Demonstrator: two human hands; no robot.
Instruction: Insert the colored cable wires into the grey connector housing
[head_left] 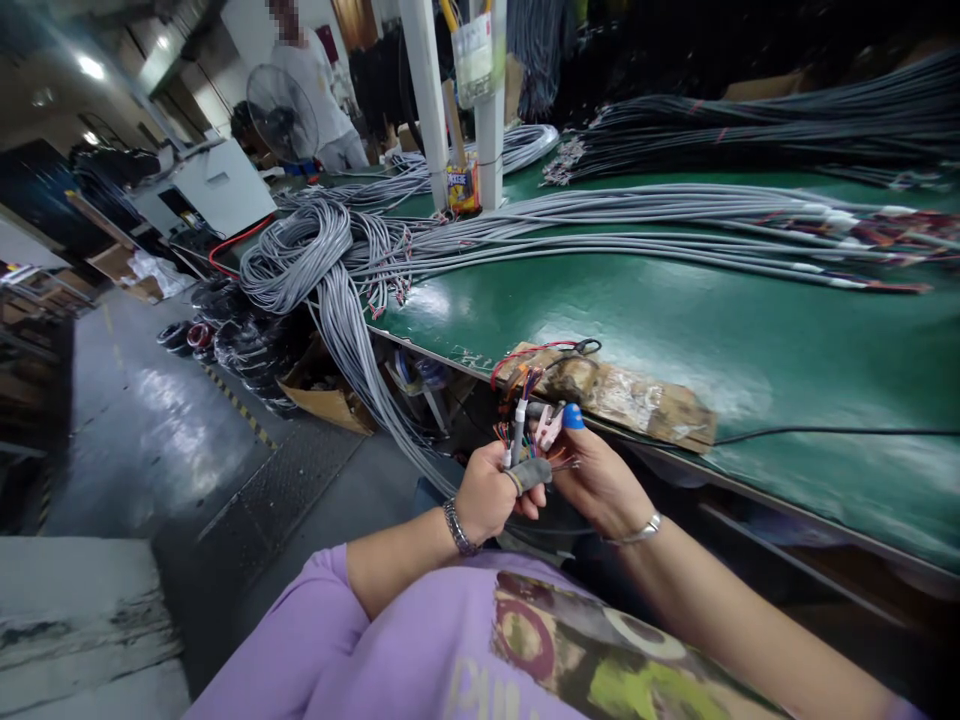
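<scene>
My left hand (489, 492) is closed around a grey multi-core cable (517, 437) whose stripped end fans out into thin coloured wires. Grey wrapping covers one of its fingers. Close on the right, my right hand (596, 480) has its fingers bent in at the wire ends, with a blue cover on the thumb tip. A small pale pink piece (550, 428) shows between the two hands; its kind is unclear. Just beyond them, a tape-wrapped wooden block (622, 395) lies along the table edge, with red and black leads at its left end.
Long grey cables (600, 212) run across the green table (712, 345), and a coil (300, 250) hangs over its left corner. Dark cable bundles (750, 130) lie at the back. White posts (491, 120) rise from the table. A person (322, 90) stands behind a fan (283, 113).
</scene>
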